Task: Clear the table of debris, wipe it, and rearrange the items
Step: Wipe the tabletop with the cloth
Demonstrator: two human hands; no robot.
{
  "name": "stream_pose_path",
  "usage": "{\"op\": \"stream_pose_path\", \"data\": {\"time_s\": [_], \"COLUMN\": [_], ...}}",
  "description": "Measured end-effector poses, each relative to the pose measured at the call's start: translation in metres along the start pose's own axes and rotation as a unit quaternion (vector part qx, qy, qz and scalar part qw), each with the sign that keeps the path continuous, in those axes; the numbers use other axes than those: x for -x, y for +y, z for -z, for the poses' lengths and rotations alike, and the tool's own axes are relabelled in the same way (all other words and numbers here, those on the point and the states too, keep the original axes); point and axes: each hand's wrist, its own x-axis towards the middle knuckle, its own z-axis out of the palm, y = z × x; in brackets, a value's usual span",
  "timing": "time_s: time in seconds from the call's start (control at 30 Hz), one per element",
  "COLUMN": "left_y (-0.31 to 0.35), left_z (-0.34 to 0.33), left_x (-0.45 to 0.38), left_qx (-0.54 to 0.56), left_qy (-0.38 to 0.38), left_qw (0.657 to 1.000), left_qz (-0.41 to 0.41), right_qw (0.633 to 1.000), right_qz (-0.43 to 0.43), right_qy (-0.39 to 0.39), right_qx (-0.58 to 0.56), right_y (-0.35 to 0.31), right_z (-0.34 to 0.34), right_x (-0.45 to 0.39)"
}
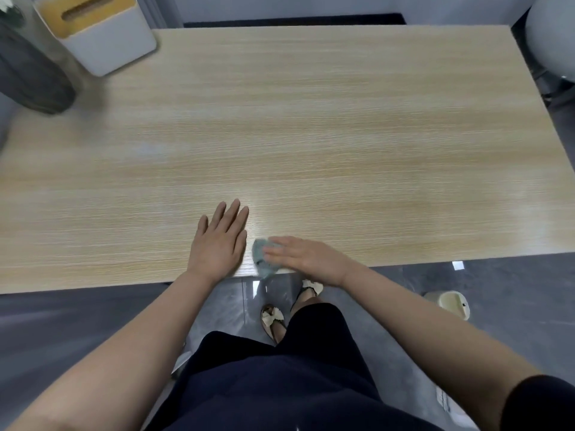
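the left hand lies flat on the wooden counter near its 6 o'clock edge, grip spread, fingers straight and holding nothing. just beside it, toward 3 o'clock, the right hand presses a small grey-blue cloth onto the counter with flat, straight fingers; the cloth sits at the near edge. a white tissue box with a yellow lid stands at 10 o'clock, next to a dark grey container.
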Motion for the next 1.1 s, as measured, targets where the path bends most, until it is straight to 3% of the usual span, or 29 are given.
{"op": "stream_pose_path", "data": {"time_s": [0.03,0.1,0.17,0.23,0.3,0.33,0.43,0.5,0.6,0.73,0.8,0.87,0.97,1.03,1.1], "left_y": [0.0,0.0,-0.001,-0.001,0.001,0.001,0.0,-0.001,-0.002,-0.002,-0.004,-0.004,-0.006,-0.008,-0.009], "left_z": [0.0,0.001,0.003,0.005,0.008,0.01,0.013,0.015,0.018,0.026,0.031,0.035,0.04,0.042,0.044], "left_x": [-0.001,-0.002,-0.004,-0.009,-0.016,-0.02,-0.031,-0.039,-0.054,-0.071,-0.081,-0.093,-0.106,-0.112,-0.117], "left_qx": [0.002,0.006,0.008,0.008,0.01,0.011,0.013,0.004,-0.005,0.02,0.023,0.027,0.02,0.014,0.017], "left_qy": [-0.003,-0.002,0.005,0.017,0.022,0.02,0.013,0.003,-0.008,-0.008,-0.006,-0.013,-0.023,-0.016,-0.02], "left_qw": [1.0,1.0,1.0,1.0,1.0,1.0,1.0,1.0,1.0,0.999,0.999,0.999,0.999,0.999,0.999], "left_qz": [0.001,0.0,-0.001,0.002,0.003,0.006,0.01,0.016,0.028,0.032,0.031,0.038,0.044,0.041,0.047], "right_qw": [1.0,0.99,0.951,0.913,0.907,0.926,0.985,0.993,0.978,0.893,0.882,0.905,0.978,0.996,0.999], "right_qz": [-0.001,-0.133,-0.271,-0.34,-0.341,-0.293,-0.116,-0.075,-0.185,-0.397,-0.418,-0.365,-0.168,-0.044,-0.008], "right_qy": [0.023,0.056,0.146,0.224,0.244,0.234,0.116,0.078,0.089,0.207,0.216,0.218,0.106,0.062,0.028], "right_qx": [0.0,-0.008,0.018,-0.021,-0.026,-0.038,-0.059,-0.049,-0.039,-0.042,-0.016,-0.005,-0.058,-0.042,-0.022], "right_y": [0.011,0.038,0.062,0.068,0.046,0.031,0.005,0.027,0.078,0.142,0.144,0.123,0.08,0.07,0.093], "right_z": [0.012,0.03,0.04,0.043,0.044,0.038,0.016,0.009,0.032,0.074,0.077,0.067,0.052,0.048,0.052], "right_x": [0.0,0.002,0.003,-0.001,-0.014,-0.022,-0.031,-0.033,-0.034,-0.028,-0.034,-0.044,-0.061,-0.069,-0.074]}}
